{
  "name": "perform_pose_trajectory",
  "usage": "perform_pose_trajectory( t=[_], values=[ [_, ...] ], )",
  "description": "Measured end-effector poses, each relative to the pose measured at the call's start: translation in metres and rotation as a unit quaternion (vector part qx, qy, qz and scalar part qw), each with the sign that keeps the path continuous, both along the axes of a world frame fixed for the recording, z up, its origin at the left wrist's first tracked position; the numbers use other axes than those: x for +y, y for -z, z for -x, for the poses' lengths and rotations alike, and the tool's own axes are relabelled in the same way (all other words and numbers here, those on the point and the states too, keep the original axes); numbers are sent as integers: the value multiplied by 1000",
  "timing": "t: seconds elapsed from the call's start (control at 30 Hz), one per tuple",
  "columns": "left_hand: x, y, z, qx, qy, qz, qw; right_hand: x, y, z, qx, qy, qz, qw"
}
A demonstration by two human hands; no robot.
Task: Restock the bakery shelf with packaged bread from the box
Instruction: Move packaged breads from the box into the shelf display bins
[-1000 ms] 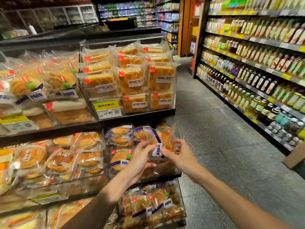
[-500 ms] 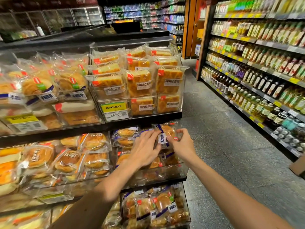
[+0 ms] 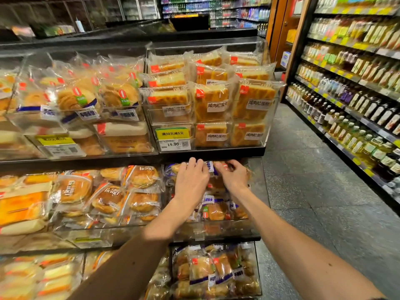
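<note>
Both bare forearms enter from the bottom edge and stretch forward and slightly inward, converging on the right-end bay of the middle bakery shelf (image 3: 216, 231), a dark tier fronted by a clear plastic lip. The left hand (image 3: 191, 180) lies palm down, wrist straight, its fingers (image 3: 192, 162) extended and lightly spread over the top of a clear plastic bread packet with a blue band and white label (image 3: 211, 169). The right hand (image 3: 232, 175) sits just beside it, wrist bent a little inward, its fingers curled down onto the same packet's right side. The grip of each hand is pressed on the packet, fingers on its top, though whether the thumbs close beneath cannot be told. The packet rests high at the back of the bay, just under the edge of the upper shelf (image 3: 212, 151), on top of similar blue-banded bun packets (image 3: 216, 210). Below the arms, the lowest bay holds more bagged rolls (image 3: 216, 271). To the left on the middle tier lie round glazed buns in clear bags (image 3: 108, 198). Above, clear bins hold upright sliced cake packets with red corner tags (image 3: 213, 102) and a yellow-green price card reading 19.90 (image 3: 173, 138). Across the grey speckled floor (image 3: 313, 191), a far shelf carries rows of bottles (image 3: 357, 105).
</note>
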State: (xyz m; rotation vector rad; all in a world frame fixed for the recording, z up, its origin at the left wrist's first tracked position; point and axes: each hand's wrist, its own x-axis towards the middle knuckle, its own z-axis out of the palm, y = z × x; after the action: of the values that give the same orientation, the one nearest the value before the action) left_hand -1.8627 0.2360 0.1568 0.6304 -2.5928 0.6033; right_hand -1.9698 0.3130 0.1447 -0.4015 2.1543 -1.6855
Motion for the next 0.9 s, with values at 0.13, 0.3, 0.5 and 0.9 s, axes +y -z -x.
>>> perform_pose_trajectory(
  t=[0.13,0.3,0.5,0.9],
  values=[
    [-4,1,6,-26,-17,-7,999,4,11,6,-143,-21,97,985],
    [-2,4,9,-52,-38,-43,997,3,15,6,-40,56,0,998],
    [-7,-24,-8,-53,-5,-187,981,23,3,-7,34,60,-49,996],
    [-20,-120,-284,55,-19,-244,968,-4,-84,-217,400,-339,-129,842]
  ],
)
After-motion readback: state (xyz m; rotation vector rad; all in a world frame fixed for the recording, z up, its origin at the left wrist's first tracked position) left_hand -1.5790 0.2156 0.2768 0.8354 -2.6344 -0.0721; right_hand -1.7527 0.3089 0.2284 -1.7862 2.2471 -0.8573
